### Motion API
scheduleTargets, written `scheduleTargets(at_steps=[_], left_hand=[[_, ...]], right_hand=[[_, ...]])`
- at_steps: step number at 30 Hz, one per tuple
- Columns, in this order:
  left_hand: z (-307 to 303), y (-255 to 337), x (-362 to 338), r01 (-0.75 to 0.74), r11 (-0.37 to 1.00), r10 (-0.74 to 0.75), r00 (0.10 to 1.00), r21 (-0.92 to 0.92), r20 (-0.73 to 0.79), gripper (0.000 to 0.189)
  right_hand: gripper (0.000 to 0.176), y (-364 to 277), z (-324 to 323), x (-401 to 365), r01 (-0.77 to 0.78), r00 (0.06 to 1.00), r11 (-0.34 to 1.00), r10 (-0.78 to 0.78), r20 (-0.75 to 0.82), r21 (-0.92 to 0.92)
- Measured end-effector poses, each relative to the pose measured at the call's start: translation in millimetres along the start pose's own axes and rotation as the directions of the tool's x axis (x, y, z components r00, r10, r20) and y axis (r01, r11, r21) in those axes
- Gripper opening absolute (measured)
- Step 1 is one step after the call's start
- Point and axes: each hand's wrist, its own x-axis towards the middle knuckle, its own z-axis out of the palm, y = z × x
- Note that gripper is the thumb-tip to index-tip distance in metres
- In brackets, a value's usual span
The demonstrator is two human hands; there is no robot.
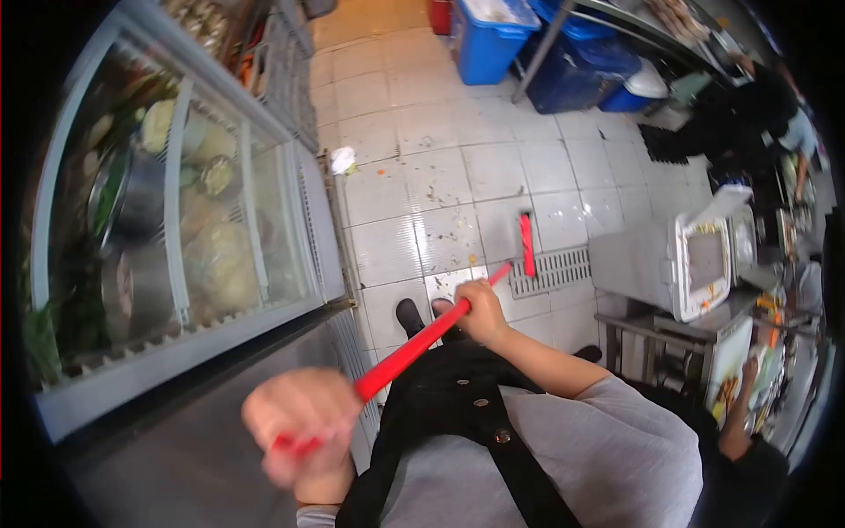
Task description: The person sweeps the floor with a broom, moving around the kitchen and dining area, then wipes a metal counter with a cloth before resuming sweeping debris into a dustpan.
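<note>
Clasping the red handle [414, 348] — left hand [304, 422] at its end, right hand [480, 312] midway.

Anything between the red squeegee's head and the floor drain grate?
Nothing visible. The squeegee head meets the left end of the drain grate with its near end. Food scraps lie on the tiles to its left, not between.
</note>
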Motion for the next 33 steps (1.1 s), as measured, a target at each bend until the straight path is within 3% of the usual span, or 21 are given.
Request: scheduleTargets(at_steps=[2, 3, 5, 6, 8, 9, 10, 11, 13, 14, 16, 19, 21, 24, 27, 30, 31, 33], left_hand=[[-21.4, -43.9, -12.0, 0.258, 0.955, -0.249, 0.965, 0.148, -0.079, 0.028], [-31.0, -63.0, -17.1, 0.369, 0.922, -0.368, 0.929, 0.114, -0.028, 0.027], [-44.3, -92.0, -29.7, 0.528, 0.849, -0.526, 0.84, 0.021, 0.134, 0.033], [-45.9, -94.7, -26.2, 0.547, 0.833, -0.551, 0.802, 0.085, 0.233, 0.033], [-44.3, -98.3, -10.7, 0.555, 0.804, -0.588, 0.691, 0.213, 0.419, 0.033], [-41.0, -89.5, 4.7, 0.45, 0.842, -0.54, 0.718, 0.298, 0.44, 0.036], [-38.0, -75.4, 19.9, 0.397, 0.857, -0.507, 0.766, 0.329, 0.394, 0.04], [-29.1, -55.9, 37.5, 0.43, 0.857, -0.51, 0.785, 0.283, 0.353, 0.044], [-13.2, -31.8, 57.2, 0.294, 0.927, -0.373, 0.8, 0.234, 0.469, 0.05], [-9.9, -32.1, 63.0, 0.206, 0.952, -0.305, 0.722, 0.229, 0.621, 0.051], [-5.5, -37.6, 79.3, 0.021, 0.986, -0.153, 0.486, 0.163, 0.861, 0.053], [2.8, -37.4, 74.7, -0.167, 0.946, -0.199, 0.381, 0.279, 0.903, 0.046], [1.7, -18.8, 81.7, -0.148, 0.983, -0.044, 0.376, 0.107, 0.926, 0.045], [-0.6, 30.4, 92.7, -0.077, 0.992, 0.118, 0.406, -0.095, 0.906, 0.041], [-10.7, 54.0, 96.1, -0.023, 0.999, 0.045, 0.558, -0.039, 0.829, 0.041], [-15.1, 25.0, 99.8, 0.227, 0.973, -0.18, 0.603, 0.049, 0.777, 0.042], [-13.3, 14.2, 104.2, 0.236, 0.967, -0.206, 0.514, 0.094, 0.832, 0.038], [-6.7, -7.9, 109.9, 0.252, 0.95, -0.258, 0.31, 0.182, 0.915, 0.033]], right_hand=[[0.045, 46.7, 10.6, -45.3, -0.203, 0.976, 0.977, 0.207, 0.065, -0.061], [0.043, 73.6, 18.1, -73.3, -0.234, 0.965, 0.967, 0.243, 0.095, -0.098], [0.033, 104.0, 33.6, -116.5, -0.342, 0.917, 0.932, 0.359, 0.174, -0.118], [0.028, 108.0, 38.9, -130.9, -0.396, 0.883, 0.91, 0.415, 0.219, -0.127], [0.022, 93.3, 61.5, -128.1, -0.461, 0.873, 0.885, 0.466, 0.143, -0.066], [0.019, 83.2, 74.6, -117.8, -0.488, 0.866, 0.872, 0.489, 0.104, -0.035], [0.019, 71.1, 85.8, -97.8, -0.407, 0.913, 0.913, 0.406, 0.032, 0.02], [0.029, 46.6, 83.8, -69.2, -0.348, 0.937, 0.934, 0.349, -0.003, 0.086], [0.029, 21.1, 90.8, -18.2, -0.2, 0.965, 0.957, 0.23, -0.127, 0.212], [0.029, 19.7, 95.3, 7.3, -0.09, 0.969, 0.966, 0.141, -0.201, 0.241], [0.024, 26.1, 103.2, 55.6, -0.016, 0.962, 0.96, 0.091, -0.257, 0.28], [0.022, 17.1, 93.4, 107.0, 0.111, 0.915, 0.952, 0.014, -0.402, 0.284], [0.021, -5.1, 81.5, 129.2, 0.192, 0.887, 0.947, -0.055, -0.459, 0.256], [0.02, -55.2, 62.7, 103.0, 0.172, 0.903, 0.949, -0.044, -0.427, 0.265], [0.023, -68.3, 65.7, 54.6, -0.002, 0.921, 0.974, 0.09, -0.378, 0.227], [0.024, -52.9, 88.2, 19.7, -0.127, 0.892, 0.95, 0.235, -0.385, 0.285], [0.025, -43.8, 97.7, 13.5, -0.168, 0.876, 0.934, 0.288, -0.386, 0.316], [0.026, -25.1, 117.9, 23.5, -0.087, 0.871, 0.934, 0.24, -0.428, 0.347]])
